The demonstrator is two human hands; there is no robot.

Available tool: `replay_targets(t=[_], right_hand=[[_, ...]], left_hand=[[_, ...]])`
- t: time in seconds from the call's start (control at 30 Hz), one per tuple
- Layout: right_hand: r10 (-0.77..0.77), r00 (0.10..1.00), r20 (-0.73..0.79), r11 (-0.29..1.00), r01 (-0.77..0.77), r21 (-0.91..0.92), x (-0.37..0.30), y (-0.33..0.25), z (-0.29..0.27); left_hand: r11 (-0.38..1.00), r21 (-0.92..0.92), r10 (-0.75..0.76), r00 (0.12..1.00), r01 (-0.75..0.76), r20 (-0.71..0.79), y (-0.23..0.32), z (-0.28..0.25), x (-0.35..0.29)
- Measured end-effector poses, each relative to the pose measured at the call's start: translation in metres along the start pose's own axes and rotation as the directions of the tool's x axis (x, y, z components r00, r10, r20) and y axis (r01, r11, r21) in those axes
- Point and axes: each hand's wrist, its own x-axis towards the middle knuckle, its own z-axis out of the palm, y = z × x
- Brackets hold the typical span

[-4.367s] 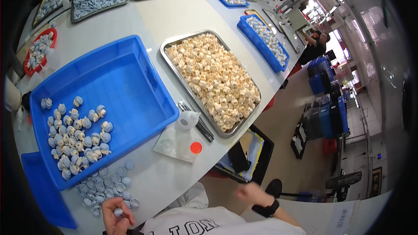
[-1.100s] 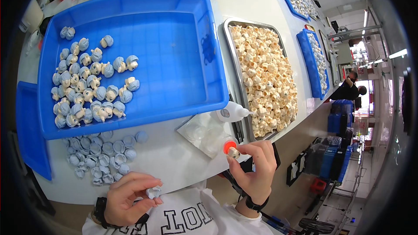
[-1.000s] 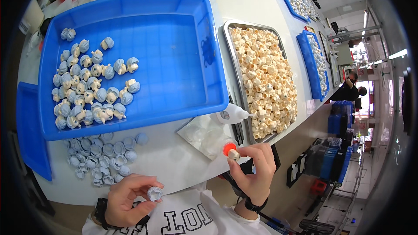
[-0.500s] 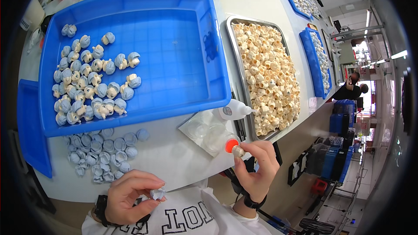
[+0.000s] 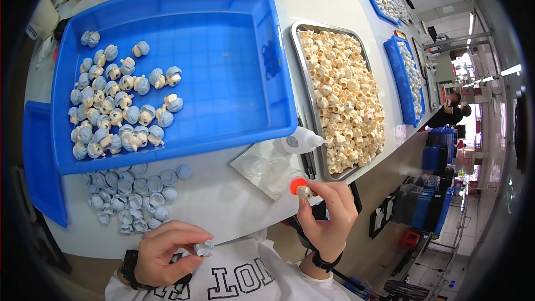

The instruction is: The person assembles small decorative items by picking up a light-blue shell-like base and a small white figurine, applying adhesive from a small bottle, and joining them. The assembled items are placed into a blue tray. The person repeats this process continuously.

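Observation:
Near the table's front edge, my left hand pinches a pale blue doll hair shell, its hollow side partly showing. My right hand holds a small cream doll head between thumb and fingertips. That head is right beside a round orange-red dish; whether they touch I cannot tell. Loose blue hair shells lie on the table beyond my left hand. Inside the large blue tub are many heads with blue hair. A metal tray to the right holds a heap of bare cream heads.
A white squeeze bottle lies between tub and tray, its nozzle pointing right. Clear round dishes rest on a flat sheet in front of it. More filled blue trays stand farther right. A blue lid or bin sits at left.
The doll head in my right hand has tilted a little beside the orange-red dish. The hair shell in my left hand has turned slightly. Both hands stay nearly in place.

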Motion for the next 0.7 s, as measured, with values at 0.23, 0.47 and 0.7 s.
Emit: replay_targets(t=[0.23,0.47,0.7], right_hand=[[-0.056,0.996,0.064,0.997,0.059,-0.048,0.006,-0.004,-0.003],[-0.047,0.998,0.033,0.998,0.047,-0.028,-0.002,0.002,0.001],[-0.003,1.000,-0.021,0.999,0.004,0.049,-0.012,0.005,0.003]], left_hand=[[0.999,0.016,0.034,0.999,-0.035,0.033,-0.001,-0.003,-0.001],[1.000,0.003,-0.006,1.000,0.006,0.030,-0.001,-0.003,-0.002],[0.997,-0.079,0.012,0.999,-0.009,0.037,0.001,0.000,0.000]])
